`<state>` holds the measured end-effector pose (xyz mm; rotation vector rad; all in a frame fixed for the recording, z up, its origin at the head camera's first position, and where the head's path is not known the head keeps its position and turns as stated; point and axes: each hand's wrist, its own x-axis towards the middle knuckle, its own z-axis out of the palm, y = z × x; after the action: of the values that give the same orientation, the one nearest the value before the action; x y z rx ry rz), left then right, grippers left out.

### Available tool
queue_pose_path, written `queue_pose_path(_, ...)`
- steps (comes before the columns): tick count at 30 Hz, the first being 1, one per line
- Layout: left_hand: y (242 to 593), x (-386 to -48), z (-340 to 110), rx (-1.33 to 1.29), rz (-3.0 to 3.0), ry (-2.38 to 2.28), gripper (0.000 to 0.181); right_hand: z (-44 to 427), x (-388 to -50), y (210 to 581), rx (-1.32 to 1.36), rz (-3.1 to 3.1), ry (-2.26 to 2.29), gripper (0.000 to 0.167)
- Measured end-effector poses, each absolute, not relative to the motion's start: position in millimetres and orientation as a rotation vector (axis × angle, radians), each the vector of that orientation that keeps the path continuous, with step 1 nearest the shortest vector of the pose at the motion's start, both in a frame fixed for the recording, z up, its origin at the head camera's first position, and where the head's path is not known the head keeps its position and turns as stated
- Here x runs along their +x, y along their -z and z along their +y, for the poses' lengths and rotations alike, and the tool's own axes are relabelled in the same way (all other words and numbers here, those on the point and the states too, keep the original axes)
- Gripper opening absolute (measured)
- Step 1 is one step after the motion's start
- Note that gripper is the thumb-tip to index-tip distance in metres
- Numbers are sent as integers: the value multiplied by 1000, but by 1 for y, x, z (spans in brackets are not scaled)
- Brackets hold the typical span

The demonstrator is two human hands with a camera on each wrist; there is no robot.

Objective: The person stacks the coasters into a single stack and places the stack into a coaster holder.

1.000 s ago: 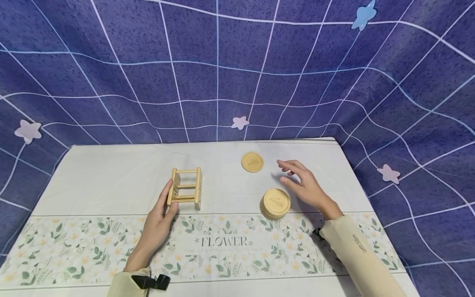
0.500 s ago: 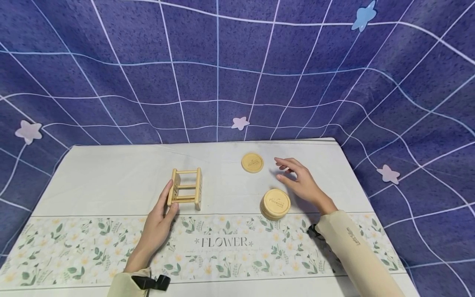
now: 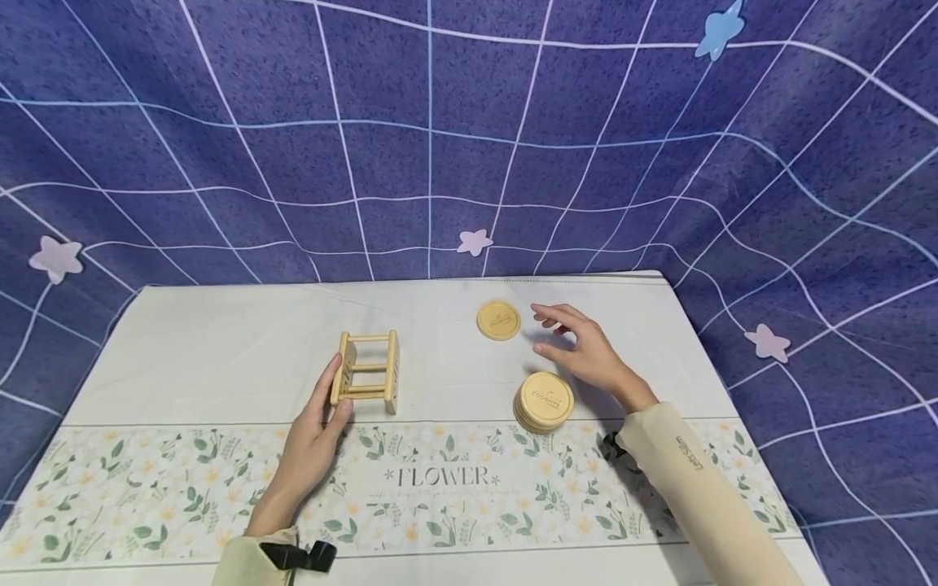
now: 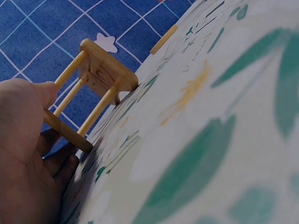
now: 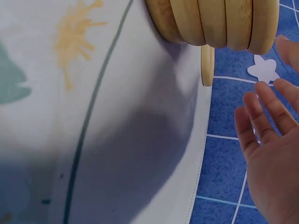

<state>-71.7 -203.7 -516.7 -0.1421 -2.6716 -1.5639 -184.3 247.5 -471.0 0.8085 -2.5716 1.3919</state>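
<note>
In the head view a small wooden coaster rack (image 3: 392, 370) with two side panels joined by thin rods stands left of centre. My left hand (image 3: 309, 448) grips its near left side, thumb on one face of the panel and fingers on the other, as the left wrist view of the rack (image 4: 107, 70) shows. Towards the back lies a single round wooden coaster (image 3: 498, 321). Nearer me sits a stack of several coasters (image 3: 544, 399) with lettering on top. My right hand (image 3: 586, 350) hovers right of the single coaster and beyond the stack, fingers loosely bent, holding nothing.
A white cloth with a floral band (image 3: 440, 529) reading "FLOWER" covers the table. Behind it hangs a blue grid curtain (image 3: 381, 163) with star shapes. In the right wrist view the stack (image 5: 238, 21) stands close to my right thumb.
My right hand has drifted left, nearer the single coaster. The left hand, the rack and the coasters have stayed in place.
</note>
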Motion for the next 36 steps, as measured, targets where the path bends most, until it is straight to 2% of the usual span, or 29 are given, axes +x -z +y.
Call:
queue_pose_path(21, 517, -71, -203, -149, -2658, 1559, 70, 245, -214, 469, 753, -2671, -1419, 72)
queue_pose_path(36, 514, -71, -204, -142, -2670, 1548, 70, 240, -226, 485, 747, -2729, -1377, 74)
